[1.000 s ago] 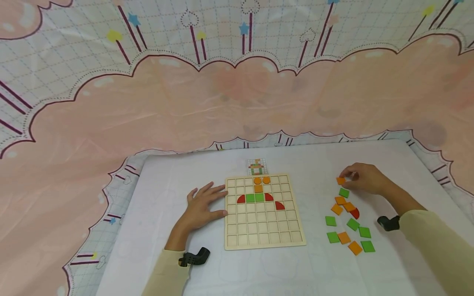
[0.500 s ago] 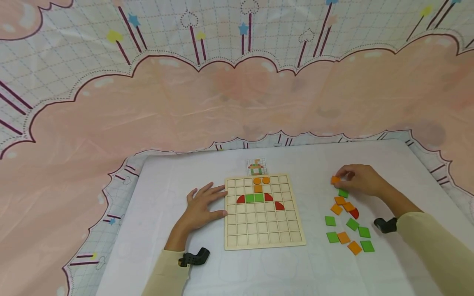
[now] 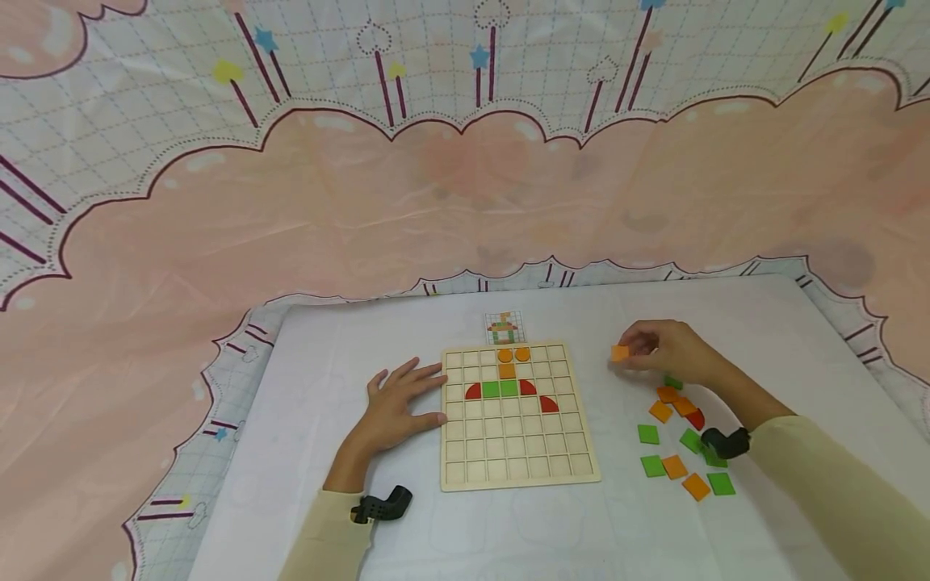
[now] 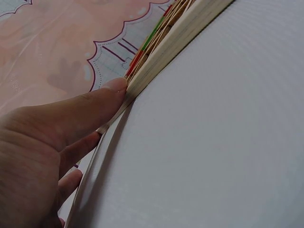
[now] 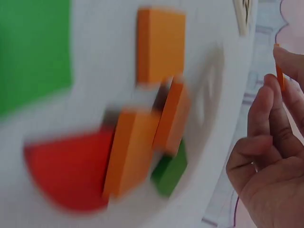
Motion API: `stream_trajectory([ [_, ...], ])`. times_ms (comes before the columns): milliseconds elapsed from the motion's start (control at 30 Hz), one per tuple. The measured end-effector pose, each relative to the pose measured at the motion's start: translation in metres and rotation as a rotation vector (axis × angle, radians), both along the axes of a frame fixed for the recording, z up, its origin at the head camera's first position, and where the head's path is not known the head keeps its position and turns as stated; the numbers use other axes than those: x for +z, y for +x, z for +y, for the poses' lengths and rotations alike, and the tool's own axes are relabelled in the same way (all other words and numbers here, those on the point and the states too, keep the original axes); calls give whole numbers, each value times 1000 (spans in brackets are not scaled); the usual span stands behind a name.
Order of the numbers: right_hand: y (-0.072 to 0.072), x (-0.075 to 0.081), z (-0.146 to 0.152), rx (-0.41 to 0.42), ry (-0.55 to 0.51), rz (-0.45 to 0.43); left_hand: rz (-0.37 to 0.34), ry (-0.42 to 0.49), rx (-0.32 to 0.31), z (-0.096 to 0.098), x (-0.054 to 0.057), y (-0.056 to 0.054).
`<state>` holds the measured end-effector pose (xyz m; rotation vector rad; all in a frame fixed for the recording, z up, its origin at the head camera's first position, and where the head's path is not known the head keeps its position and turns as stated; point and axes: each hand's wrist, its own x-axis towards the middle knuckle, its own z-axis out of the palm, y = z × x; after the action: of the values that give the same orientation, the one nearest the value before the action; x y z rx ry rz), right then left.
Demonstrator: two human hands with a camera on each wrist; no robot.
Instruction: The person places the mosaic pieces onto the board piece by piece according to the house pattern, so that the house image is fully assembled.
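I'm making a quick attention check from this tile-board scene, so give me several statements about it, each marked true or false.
1. The right hand pinches an orange tile. True.
2. The left hand lies across the middle of the board. False: it touches the board's left edge.
3. A small patterned card lies beyond the board's far edge. True.
4. A red piece lies among the loose tiles to the right of the board. True.
5. Both round orange pieces lie off the board. False: they sit side by side in its farthest row.
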<state>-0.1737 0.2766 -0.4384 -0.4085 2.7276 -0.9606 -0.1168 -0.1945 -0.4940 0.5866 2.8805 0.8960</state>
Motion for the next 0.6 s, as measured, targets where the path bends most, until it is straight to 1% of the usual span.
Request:
stream_trajectory([
  [133, 2, -2, -16, 10, -51, -25, 2, 11, -2, 0, 1, 0],
  [333, 5, -7, -38, 70, -123, -61, 5, 1, -1, 1, 1, 1],
  [600, 13, -13, -69, 149, -156, -64, 2, 4, 3, 1, 2, 1],
])
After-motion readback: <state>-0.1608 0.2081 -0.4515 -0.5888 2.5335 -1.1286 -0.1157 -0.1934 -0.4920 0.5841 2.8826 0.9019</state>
